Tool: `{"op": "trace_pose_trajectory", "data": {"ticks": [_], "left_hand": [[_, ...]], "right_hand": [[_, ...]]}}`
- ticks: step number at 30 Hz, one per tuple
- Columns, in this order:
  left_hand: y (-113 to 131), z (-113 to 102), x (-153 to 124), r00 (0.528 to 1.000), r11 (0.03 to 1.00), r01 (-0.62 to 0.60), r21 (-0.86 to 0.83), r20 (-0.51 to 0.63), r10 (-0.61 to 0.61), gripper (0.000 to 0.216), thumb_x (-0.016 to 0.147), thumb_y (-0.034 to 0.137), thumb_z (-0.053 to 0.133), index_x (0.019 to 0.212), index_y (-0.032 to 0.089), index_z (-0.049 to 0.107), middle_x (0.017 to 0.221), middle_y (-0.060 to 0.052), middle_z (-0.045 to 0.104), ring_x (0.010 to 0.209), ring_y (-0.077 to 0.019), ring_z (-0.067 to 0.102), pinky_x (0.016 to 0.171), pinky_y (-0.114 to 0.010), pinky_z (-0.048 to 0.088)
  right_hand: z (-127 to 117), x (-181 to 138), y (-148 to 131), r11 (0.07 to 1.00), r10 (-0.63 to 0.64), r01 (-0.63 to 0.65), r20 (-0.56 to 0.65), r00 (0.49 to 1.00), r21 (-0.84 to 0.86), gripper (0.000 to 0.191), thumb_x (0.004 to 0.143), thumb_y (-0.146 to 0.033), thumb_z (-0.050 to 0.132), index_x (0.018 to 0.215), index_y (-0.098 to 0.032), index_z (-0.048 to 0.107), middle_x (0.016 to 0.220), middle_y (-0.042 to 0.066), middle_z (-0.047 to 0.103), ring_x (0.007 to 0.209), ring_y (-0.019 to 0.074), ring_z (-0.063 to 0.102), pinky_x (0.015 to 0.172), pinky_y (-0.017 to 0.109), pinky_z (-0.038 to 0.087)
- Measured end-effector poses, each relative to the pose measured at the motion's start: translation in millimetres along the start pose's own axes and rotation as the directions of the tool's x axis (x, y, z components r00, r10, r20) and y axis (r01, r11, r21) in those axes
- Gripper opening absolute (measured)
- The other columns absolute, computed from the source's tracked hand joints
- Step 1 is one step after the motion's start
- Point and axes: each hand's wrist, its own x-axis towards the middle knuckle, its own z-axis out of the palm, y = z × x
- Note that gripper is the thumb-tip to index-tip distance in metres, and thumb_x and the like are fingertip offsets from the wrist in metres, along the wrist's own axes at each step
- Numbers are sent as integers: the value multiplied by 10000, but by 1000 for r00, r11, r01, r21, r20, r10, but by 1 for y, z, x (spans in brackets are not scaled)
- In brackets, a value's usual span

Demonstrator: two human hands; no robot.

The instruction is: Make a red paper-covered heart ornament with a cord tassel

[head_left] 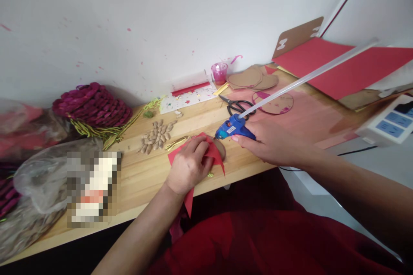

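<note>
My right hand (pixel 271 142) is wrapped round the grip of a blue hot glue gun (pixel 231 128), and a long clear glue stick (pixel 300 78) runs out of its back. The gun's nozzle points left, close to the fingers of my left hand (pixel 189 165). Those fingers are curled on a piece of red paper (pixel 217 154), pressing it against a brown cardboard piece (pixel 220 149) near the table's front edge. Yellow cord (pixel 177 142) lies beside the paper. What is under my left palm is hidden.
Several peanuts in shells (pixel 156 137) lie left of my hands. Behind the gun are black-handled scissors (pixel 237 106), cardboard shapes (pixel 247 78) and a pink cup (pixel 219 74). Purple bundles (pixel 93 105) and plastic bags (pixel 45 180) stand left. Red sheets (pixel 342 66) and a power strip (pixel 392 122) are right.
</note>
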Motion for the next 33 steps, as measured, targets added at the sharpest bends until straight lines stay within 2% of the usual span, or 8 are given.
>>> {"op": "trace_pose_trajectory", "data": {"ticks": [7, 13, 18, 25, 33], "left_hand": [[0, 0, 0, 1000, 1000, 4, -3, 0, -4, 189, 868, 148, 604, 1054, 127, 635, 1215, -186, 674, 1114, -317, 677, 927, -485, 613], [0, -1, 0, 1000, 1000, -16, 3, -21, 16, 184, 874, 146, 586, 1051, 135, 635, 1210, -180, 677, 1111, -302, 683, 931, -468, 615], [-1, 0, 1, 999, 1000, -24, 7, -32, 25, 180, 854, 135, 595, 1027, 118, 640, 1203, -195, 679, 1078, -315, 694, 875, -472, 631], [-1, 0, 2, 997, 999, -51, 9, -50, 52, 189, 865, 137, 582, 1047, 118, 631, 1194, -196, 674, 1073, -305, 693, 868, -471, 631], [-3, 1, 1, 998, 999, -49, 15, -35, 50, 176, 892, 152, 571, 1055, 124, 631, 1195, -183, 672, 1075, -298, 686, 878, -452, 622]], "right_hand": [[0, -4, 4, 1000, 24, -24, 16, 1000, 8, 295, 980, -415, 425, 844, -198, 571, 904, 114, 716, 777, 248, 631, 694, 356, 414], [1, -10, 8, 1000, 9, -9, -2, 1000, -17, 307, 989, -423, 424, 812, -212, 557, 873, 101, 708, 765, 243, 632, 678, 357, 424], [0, -15, 8, 1000, -8, 8, -4, 1000, -29, 317, 995, -414, 419, 781, -217, 543, 865, 98, 699, 748, 235, 617, 683, 363, 424], [0, -22, 6, 1000, 7, -7, -16, 1000, -22, 295, 982, -426, 446, 796, -219, 543, 766, 88, 668, 717, 251, 622, 639, 354, 404], [-1, -33, 3, 999, 33, -33, -7, 999, -43, 327, 985, -457, 428, 830, -204, 563, 847, 114, 705, 742, 251, 618, 647, 351, 398]]}}
